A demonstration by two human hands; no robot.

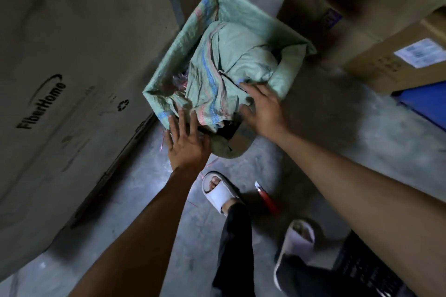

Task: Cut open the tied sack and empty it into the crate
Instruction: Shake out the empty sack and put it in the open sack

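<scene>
A lumpy green woven sack (224, 65) with blue and pink stripes lies in a box-shaped container whose walls are draped in the same green woven cloth (253, 19). Its crumpled mouth end points toward me. My left hand (185, 142) lies flat with fingers spread on the near left corner of the draped rim, touching the sack's edge. My right hand (260, 108) clasps the sack's near right side, fingers on top and thumb beneath a fold. Pink string shreds (178, 81) show beside the sack. A red-handled cutter (266, 196) lies on the floor by my feet.
A big FiberHome cardboard box (60, 79) fills the left. Cardboard boxes (395, 60) stack at the back right, with a blue item (424, 103) below them. A black slatted crate (362, 267) is at the lower right. My feet in white slippers (220, 190) stand on the concrete floor.
</scene>
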